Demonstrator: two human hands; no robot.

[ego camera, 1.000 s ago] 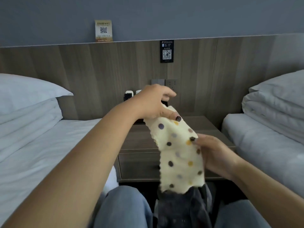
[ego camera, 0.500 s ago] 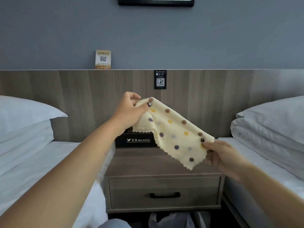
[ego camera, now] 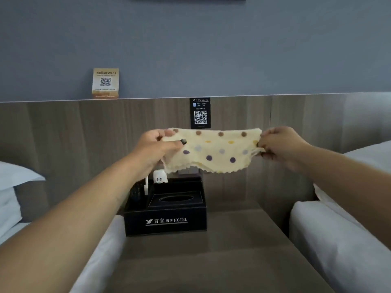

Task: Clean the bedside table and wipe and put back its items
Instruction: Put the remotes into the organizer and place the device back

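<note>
A cream cloth with coloured dots (ego camera: 213, 150) is stretched flat in the air above the bedside table (ego camera: 232, 250). My left hand (ego camera: 156, 148) pinches its left end and my right hand (ego camera: 279, 145) pinches its right end. Below the cloth, at the back left of the wooden table top, stands a black hotel tissue box (ego camera: 167, 210) with a remote (ego camera: 136, 192) in its side slot. A white charger plug (ego camera: 159, 176) sits in the wall socket just behind the box.
White beds flank the table: one on the left (ego camera: 99, 256), one on the right (ego camera: 338, 246), each with pillows. On the headboard ledge stands a WIFI card (ego camera: 105, 83). A black QR sign (ego camera: 200, 113) is fixed to the wood panel.
The view has moved closer and higher over the table. Both hands have raised the cloth and pulled it from a slanting hang into a level, taut spread.
</note>
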